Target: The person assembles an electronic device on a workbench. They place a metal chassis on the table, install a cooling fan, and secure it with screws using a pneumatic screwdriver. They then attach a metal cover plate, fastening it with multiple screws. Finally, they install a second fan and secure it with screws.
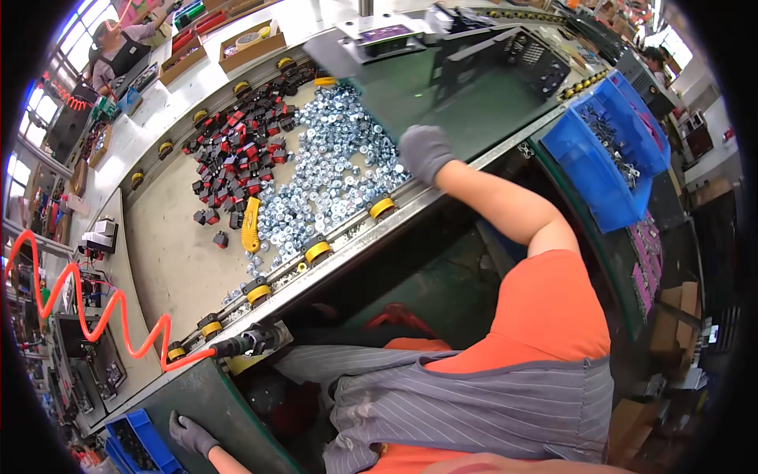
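My right hand, in a grey glove, is closed at the near left edge of a green board. Its fingertips are partly hidden. On that board stands a black metal chassis with perforated panels, its left part smeared by motion. Left of my right hand lies a wide heap of small silver metal fasteners. My left hand, gloved too, rests with its thumb apart on a dark green work surface. Next to it stands a blue bin of small dark parts. That hand holds nothing visible.
Black-and-red plastic parts are piled left of the fasteners, with a yellow utility knife between. A coiled red air hose runs to a black tool. Blue bins of metal parts stand right. A person works far left.
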The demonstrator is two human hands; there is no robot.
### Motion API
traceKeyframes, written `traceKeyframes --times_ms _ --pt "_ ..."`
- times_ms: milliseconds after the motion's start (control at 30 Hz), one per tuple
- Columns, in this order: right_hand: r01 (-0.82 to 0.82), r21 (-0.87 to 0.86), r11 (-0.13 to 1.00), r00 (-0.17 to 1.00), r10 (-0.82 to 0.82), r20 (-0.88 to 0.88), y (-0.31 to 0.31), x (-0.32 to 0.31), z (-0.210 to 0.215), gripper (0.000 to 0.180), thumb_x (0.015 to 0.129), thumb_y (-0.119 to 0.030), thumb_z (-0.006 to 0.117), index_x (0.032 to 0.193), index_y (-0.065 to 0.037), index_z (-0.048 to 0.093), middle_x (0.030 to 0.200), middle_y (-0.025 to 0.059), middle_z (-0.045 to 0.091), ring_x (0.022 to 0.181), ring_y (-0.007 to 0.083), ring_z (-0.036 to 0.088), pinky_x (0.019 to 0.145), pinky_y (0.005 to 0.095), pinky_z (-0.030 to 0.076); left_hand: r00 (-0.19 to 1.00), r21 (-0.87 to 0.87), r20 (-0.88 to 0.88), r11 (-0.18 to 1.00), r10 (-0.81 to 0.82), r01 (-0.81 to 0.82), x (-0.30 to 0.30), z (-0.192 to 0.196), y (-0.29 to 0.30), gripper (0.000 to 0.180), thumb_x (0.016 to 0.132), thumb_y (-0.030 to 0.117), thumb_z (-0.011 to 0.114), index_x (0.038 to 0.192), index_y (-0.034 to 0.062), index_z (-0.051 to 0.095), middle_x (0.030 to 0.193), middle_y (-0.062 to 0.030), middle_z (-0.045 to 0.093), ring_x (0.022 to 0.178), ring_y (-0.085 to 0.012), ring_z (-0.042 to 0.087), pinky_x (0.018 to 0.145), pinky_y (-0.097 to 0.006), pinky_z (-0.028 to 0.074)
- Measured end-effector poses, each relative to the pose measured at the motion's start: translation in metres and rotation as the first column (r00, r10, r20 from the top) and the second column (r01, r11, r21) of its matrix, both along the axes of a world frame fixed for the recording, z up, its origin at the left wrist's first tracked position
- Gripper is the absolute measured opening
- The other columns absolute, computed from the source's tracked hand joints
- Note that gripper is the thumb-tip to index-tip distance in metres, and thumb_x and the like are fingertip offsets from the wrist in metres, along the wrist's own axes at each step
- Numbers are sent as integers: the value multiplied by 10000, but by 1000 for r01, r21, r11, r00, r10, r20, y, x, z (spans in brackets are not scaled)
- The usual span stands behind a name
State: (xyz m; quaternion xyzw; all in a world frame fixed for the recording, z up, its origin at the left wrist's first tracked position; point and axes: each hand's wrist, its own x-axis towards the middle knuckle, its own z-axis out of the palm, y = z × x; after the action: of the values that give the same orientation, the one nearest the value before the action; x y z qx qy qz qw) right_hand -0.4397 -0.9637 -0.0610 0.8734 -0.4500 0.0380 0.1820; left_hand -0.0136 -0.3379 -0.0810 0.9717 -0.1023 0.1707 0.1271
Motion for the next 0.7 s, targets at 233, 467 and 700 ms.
traceKeyframes --times_ms 233,467,700 --pt "-465 182 867 867 403 295 109 106 17 239 762 -294 593 747 -87 712 800 141 676 757 291 675 645 437 523 996 -157 -35 985 -78 71 0 -6 20 255 882 131 563 1100 41 661 1131 -142 602 1058 -287 569 953 -381 438" --pt "-689 272 671 722 606 333 194 215 9 224 818 -254 549 832 -87 698 873 125 671 780 282 667 660 418 523 993 -147 18 982 -116 118 -2 -5 8 231 862 135 589 1048 29 677 1069 -149 627 1028 -291 577 932 -384 443" --pt "-789 440 428 584 743 325 251 279 27 231 800 -243 564 835 -67 708 888 143 684 821 331 669 695 445 528 989 -180 99 976 -111 127 -3 -8 12 181 820 121 620 964 41 695 1003 -136 656 958 -287 605 892 -387 466"
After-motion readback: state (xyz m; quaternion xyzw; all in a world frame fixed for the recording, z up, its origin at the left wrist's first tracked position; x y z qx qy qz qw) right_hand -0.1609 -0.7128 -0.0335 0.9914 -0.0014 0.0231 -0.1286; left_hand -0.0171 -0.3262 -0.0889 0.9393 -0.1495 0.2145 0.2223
